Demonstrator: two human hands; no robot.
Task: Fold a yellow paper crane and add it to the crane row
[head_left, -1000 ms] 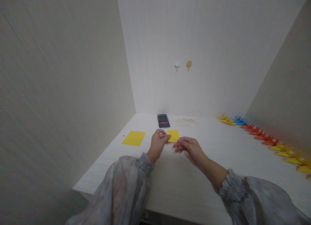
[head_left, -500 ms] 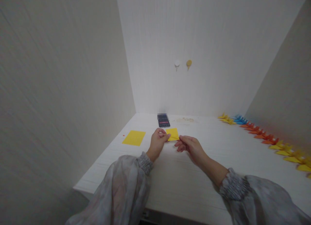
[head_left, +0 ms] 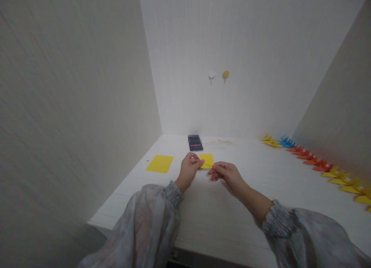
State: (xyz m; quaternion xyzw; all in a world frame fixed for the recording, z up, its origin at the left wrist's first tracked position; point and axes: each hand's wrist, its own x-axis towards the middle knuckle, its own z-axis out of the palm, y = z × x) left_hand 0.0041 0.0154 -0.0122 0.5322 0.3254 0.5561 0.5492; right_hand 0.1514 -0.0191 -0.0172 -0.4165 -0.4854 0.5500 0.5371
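Between my two hands is a small folded square of yellow origami paper [head_left: 207,160], held just above the table. My left hand [head_left: 189,169] pinches its left edge, thumb on top and fingers curled behind. At the lower right corner, my right hand [head_left: 226,173] grips the paper between thumb and forefinger, its other fingers curled below. A crease or flap line crosses the lower part of the square. To the left of my left hand, a larger yellow paper sheet [head_left: 160,163] lies flat on the table.
A phone [head_left: 195,143] stands behind my hands near the back wall. Along the right side runs a row of folded paper cranes [head_left: 321,166] in yellow, blue and orange-red. Two hooks [head_left: 225,75] are on the back wall. The white table's [head_left: 214,221] front edge is near me.
The folded paper has turned slightly and moved a little to the right between my fingers. Both hands keep their pinch almost in place.
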